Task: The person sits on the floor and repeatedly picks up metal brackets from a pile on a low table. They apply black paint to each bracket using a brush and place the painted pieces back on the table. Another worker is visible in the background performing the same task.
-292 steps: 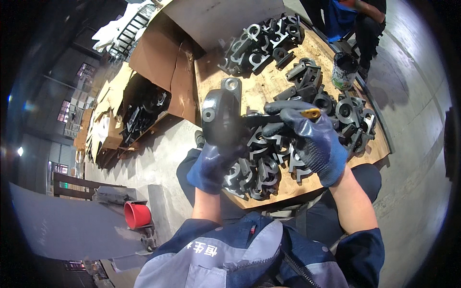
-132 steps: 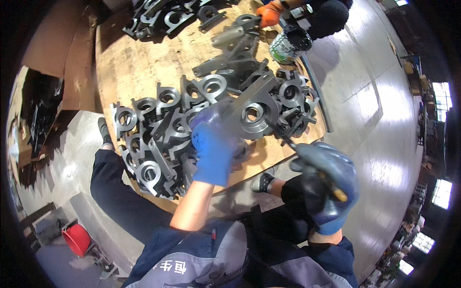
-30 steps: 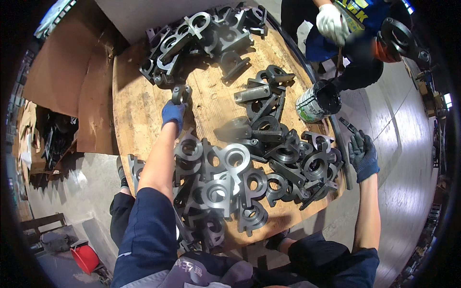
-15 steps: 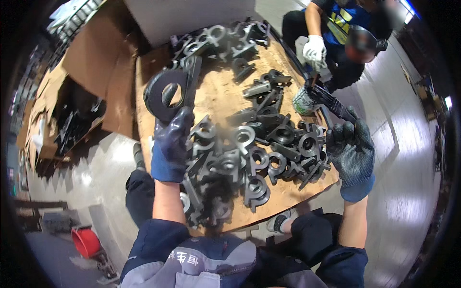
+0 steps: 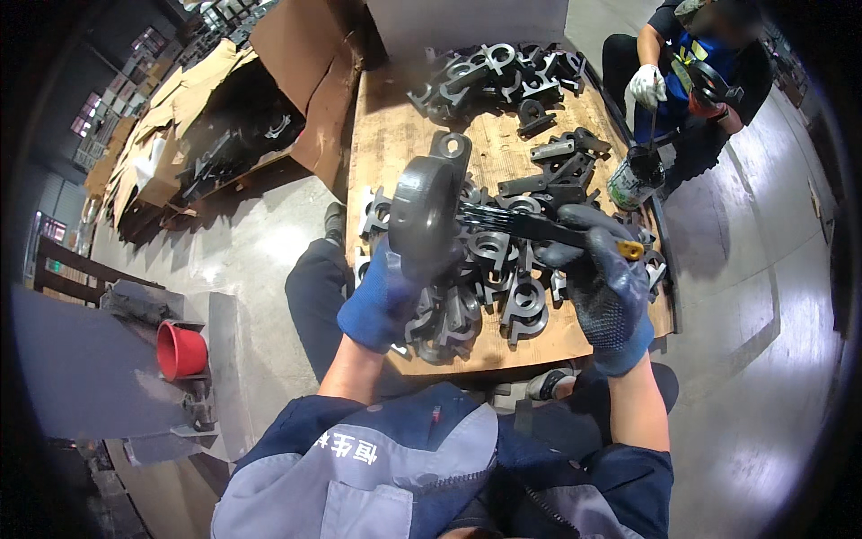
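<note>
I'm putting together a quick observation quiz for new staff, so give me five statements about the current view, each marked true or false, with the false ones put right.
1. The left hand holds a dark metal bracket. True.
2. The right hand holds a hammer. False: it holds a brush.
3. More brackets lie on the wooden board. True.
4. The red bucket stands in the middle of the board. False: it is off to the person's left, apart from the board.
5. The co-worker's visible gloves are both white. False: one is white, the other orange-red.
</note>
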`<move>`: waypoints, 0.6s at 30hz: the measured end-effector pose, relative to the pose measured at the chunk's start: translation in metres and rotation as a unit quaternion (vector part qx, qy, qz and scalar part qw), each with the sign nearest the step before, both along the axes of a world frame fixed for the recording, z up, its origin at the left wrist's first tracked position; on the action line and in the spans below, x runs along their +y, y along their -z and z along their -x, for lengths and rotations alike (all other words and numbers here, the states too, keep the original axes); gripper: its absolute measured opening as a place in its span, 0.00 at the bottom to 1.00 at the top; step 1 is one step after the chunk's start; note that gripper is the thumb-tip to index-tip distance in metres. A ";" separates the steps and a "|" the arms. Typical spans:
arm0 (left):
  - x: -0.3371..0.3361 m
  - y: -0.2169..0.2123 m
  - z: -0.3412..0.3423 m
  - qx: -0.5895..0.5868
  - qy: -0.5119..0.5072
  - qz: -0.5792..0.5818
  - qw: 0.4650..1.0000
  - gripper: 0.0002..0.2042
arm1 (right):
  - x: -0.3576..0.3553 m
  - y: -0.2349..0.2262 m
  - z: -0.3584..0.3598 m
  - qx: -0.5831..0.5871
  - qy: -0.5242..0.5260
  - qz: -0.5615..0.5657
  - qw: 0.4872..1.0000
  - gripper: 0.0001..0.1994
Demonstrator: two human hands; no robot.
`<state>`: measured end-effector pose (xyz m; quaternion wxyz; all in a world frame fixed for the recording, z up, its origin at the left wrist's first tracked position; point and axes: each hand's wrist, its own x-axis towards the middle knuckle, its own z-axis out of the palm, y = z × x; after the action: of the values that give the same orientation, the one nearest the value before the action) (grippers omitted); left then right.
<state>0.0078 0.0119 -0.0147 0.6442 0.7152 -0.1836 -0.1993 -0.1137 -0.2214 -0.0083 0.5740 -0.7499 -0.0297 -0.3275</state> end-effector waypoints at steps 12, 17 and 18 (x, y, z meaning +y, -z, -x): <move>-0.007 -0.013 0.022 -0.028 -0.025 0.026 0.999 0.21 | 0.027 -0.015 -0.003 0.106 -0.153 -0.316 0.930 0.13; -0.003 -0.005 0.014 -0.057 -0.022 0.002 0.998 0.17 | 0.030 -0.021 0.000 0.124 -0.198 -0.368 0.900 0.14; -0.002 -0.003 0.014 -0.043 -0.028 0.015 0.999 0.17 | 0.029 -0.018 -0.001 0.132 -0.193 -0.363 0.902 0.15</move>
<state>-0.0061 0.0095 -0.0119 0.6518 0.7180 -0.1941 -0.1479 -0.1127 -0.1928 0.0095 0.8570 -0.5057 0.0227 -0.0967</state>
